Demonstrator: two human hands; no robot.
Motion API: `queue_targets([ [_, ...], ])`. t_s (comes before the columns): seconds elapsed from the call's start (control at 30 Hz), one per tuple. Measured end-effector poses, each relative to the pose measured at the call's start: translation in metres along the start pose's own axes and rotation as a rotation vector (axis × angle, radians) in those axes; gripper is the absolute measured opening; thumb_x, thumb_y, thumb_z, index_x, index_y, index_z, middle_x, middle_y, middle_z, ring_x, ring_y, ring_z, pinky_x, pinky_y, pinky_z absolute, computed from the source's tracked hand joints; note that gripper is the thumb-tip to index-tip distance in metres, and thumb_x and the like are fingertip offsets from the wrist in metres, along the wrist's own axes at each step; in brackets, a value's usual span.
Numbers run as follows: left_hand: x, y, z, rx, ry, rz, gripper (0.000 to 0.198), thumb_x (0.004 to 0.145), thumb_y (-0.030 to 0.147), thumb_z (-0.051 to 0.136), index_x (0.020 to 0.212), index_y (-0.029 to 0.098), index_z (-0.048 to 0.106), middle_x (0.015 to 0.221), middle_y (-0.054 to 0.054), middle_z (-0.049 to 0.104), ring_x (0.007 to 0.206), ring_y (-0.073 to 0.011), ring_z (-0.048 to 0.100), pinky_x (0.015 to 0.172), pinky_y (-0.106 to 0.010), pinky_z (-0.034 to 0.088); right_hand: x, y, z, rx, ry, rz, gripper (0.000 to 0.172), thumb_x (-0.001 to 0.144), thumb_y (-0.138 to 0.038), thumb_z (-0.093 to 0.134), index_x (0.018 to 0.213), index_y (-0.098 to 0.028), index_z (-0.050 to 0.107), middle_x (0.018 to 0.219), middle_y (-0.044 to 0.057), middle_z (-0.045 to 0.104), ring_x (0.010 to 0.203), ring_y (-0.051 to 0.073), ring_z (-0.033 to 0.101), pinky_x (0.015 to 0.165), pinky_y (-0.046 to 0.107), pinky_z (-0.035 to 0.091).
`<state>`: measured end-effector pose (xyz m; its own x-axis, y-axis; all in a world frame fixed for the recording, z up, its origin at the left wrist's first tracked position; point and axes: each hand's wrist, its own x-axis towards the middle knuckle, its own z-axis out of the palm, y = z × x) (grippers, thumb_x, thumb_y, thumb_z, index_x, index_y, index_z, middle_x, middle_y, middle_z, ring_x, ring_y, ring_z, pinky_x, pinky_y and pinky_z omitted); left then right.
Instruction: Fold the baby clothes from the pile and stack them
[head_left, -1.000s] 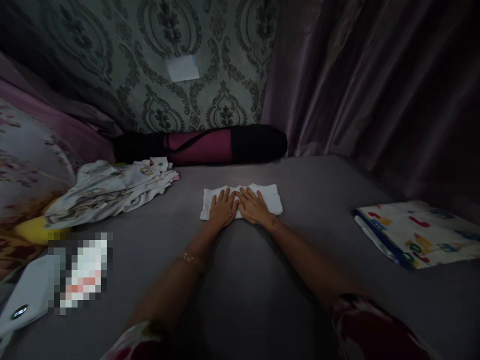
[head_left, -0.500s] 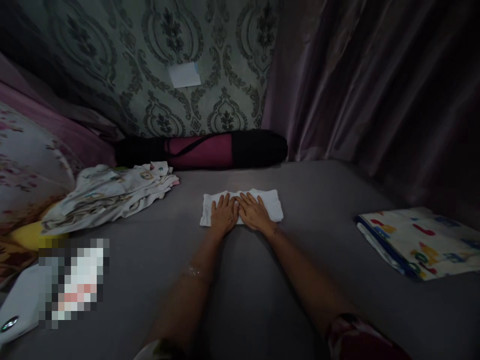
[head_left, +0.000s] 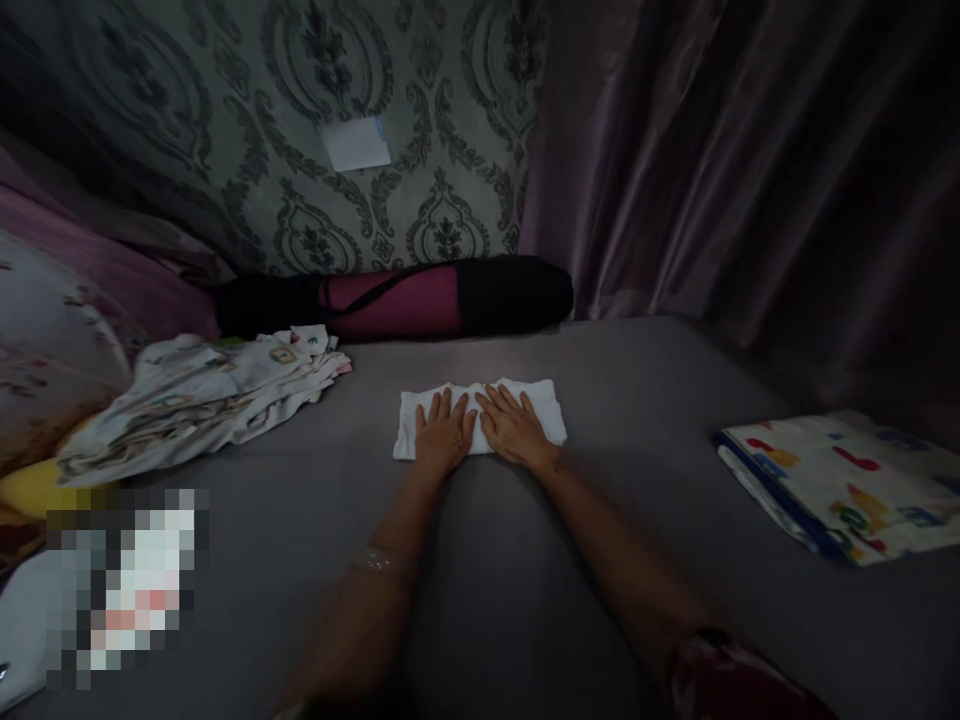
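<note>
Centre of the frame: the left hand (head_left: 442, 436) and right hand (head_left: 513, 428) lie flat, fingers spread, side by side on a folded white cloth (head_left: 547, 412) on the grey bed (head_left: 637, 380). Since a moment ago the fingers have fanned slightly wider; the cloth stays put, pressed flat and not gripped.

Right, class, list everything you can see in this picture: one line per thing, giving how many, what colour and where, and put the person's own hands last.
folded cloth: 1, white, flat on the middle of the bed, under both hands
bed: 1, grey sheet, fills the foreground
clothes pile: 1, pale with small prints, rumpled at left
folded sheet: 1, cream with coloured shapes and a blue edge, at right
rolled mat: 1, dark pink in a black bag, along the wall
pillow: 1, floral pink, far left
curtain: 1, mauve, right side
wall: grey-green patterned, with a pale patch
left hand: 1, open, flat on the folded cloth
right hand: 1, open, flat on the folded cloth, beside the left
</note>
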<state>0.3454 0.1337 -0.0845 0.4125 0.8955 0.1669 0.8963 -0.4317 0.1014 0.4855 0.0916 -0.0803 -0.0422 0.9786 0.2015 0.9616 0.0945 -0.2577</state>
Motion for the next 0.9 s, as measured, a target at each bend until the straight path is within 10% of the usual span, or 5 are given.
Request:
queue_targets([
  [0.53,0.002,-0.016,-0.008,0.070,0.098,-0.082,0.063,0.098,0.046,0.021,0.143,0.008,0.041,0.151,-0.018,0.038,0.142,-0.0296,0.029,0.117,-0.051,0.017,-0.001,0.001,-0.011,-0.015,0.025,0.122,0.058,0.100,-0.037,0.023,0.148,-0.006,0.032,0.156,0.013,0.028,0.146,0.024,0.018,0.119,0.046,0.006],
  [0.9,0.003,-0.030,-0.002,0.005,-0.071,-0.150,0.064,0.097,0.048,0.018,0.145,0.010,0.038,0.153,-0.016,0.034,0.144,-0.0308,0.025,0.114,-0.051,0.024,-0.001,0.010,-0.002,0.008,-0.077,0.160,0.061,0.100,-0.040,0.019,0.149,-0.006,0.032,0.157,0.012,0.026,0.146,0.023,0.019,0.118,0.042,0.011],
])
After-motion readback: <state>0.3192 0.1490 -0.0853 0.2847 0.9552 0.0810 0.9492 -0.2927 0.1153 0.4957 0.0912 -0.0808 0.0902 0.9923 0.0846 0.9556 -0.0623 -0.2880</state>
